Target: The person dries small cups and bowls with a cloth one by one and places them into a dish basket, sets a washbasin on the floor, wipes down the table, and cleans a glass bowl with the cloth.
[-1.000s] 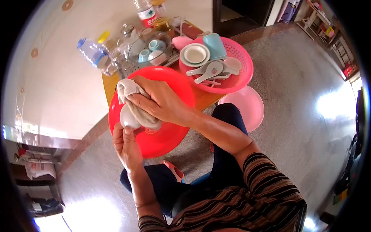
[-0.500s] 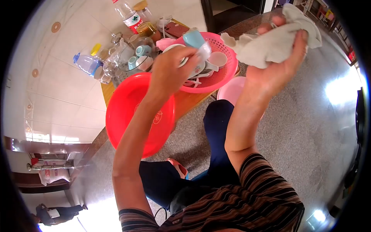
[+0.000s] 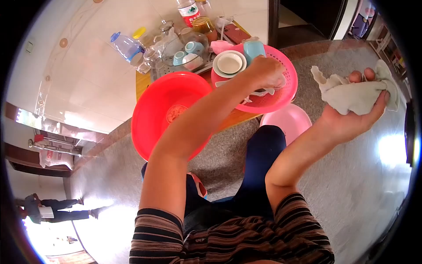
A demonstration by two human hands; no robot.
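Observation:
My left hand (image 3: 267, 71) is over the pink perforated basket (image 3: 291, 66), fingers closed. Something whitish shows at its fingertips, but I cannot make out what it is. In the basket, beside that hand, are stacked white bowls (image 3: 229, 64), a light blue cup (image 3: 253, 49) and white spoons (image 3: 263, 93). My right hand (image 3: 347, 121) is raised out to the right, gripping a pale cloth (image 3: 354, 97) bunched between thumb and fingers. The large red basin (image 3: 147, 127) is left of the basket, below my left forearm.
Behind the basin, a glass bowl (image 3: 169, 55) holds small light blue cups. Plastic bottles (image 3: 125, 46), glass jars (image 3: 204, 26) and a phone (image 3: 236, 33) crowd the wooden table (image 3: 143, 83). A pink basin (image 3: 288, 121) is below the table by my knee. Another person (image 3: 52, 209) is far left.
My left hand has moved over the right part of the basket, uncovering the stacked bowls. My right hand has swung outward and lower with the cloth. The view has shifted.

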